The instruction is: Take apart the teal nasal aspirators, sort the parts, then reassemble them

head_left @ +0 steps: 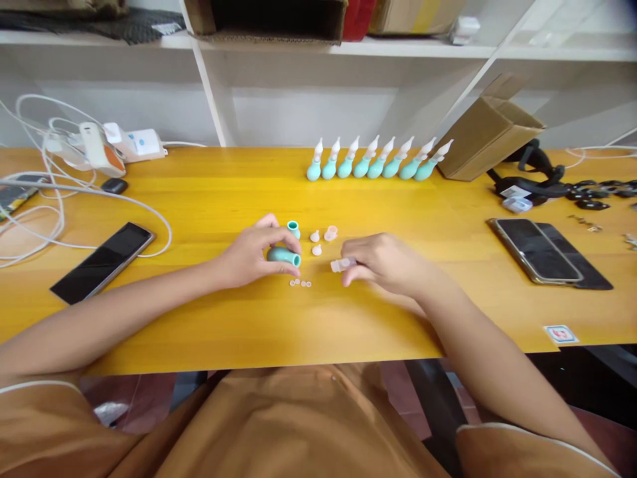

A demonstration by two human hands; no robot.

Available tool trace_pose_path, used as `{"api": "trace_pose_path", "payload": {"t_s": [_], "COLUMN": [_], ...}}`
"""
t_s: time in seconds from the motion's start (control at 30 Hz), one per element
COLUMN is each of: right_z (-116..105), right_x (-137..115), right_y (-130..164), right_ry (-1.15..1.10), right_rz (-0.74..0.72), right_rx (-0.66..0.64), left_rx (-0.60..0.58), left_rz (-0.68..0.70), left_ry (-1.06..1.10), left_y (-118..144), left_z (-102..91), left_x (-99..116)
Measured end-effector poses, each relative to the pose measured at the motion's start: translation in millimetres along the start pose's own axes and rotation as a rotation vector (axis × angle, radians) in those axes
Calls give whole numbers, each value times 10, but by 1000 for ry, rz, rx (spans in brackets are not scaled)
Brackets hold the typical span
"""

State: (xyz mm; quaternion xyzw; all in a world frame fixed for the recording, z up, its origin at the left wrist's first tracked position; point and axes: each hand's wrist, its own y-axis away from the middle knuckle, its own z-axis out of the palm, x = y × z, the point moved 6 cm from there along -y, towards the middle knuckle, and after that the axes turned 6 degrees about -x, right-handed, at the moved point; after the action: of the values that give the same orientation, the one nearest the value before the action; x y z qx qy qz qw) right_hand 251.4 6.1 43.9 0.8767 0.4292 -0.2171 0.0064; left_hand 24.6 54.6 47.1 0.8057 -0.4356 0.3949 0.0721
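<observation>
Lap in tan cloth (298, 425) nearest. Left hand (253, 255) gripping teal bulb (284, 255) on table (199, 318); right hand (385, 265) pinching clear tip (343, 265). 8 done units (378, 161) lined up at back. Approx 1-2 left: spare bulb (293, 229), loose tips (322, 238), tiny discs (300, 283).

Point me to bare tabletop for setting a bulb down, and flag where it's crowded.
Free: the strip between the left phone and the left hand; also between the right hand and the right phone. Crowded: between the hands, with the teal bulb, small clear tips and tiny discs; the left edge's cables.
</observation>
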Motion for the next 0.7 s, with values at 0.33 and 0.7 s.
{"api": "trace_pose_path", "payload": {"t_s": [0.33,0.7], "right_z": [56,70], "right_x": [222,246], "right_y": [71,-80], "right_ry": [555,588], "right_rz": [448,474], "right_rx": [-242,-229], "left_rx": [59,127], "left_rz": [38,130], "left_ry": [-304,-303], "left_y": [57,70], "left_z": [35,41], "left_x": [-400,-373]}}
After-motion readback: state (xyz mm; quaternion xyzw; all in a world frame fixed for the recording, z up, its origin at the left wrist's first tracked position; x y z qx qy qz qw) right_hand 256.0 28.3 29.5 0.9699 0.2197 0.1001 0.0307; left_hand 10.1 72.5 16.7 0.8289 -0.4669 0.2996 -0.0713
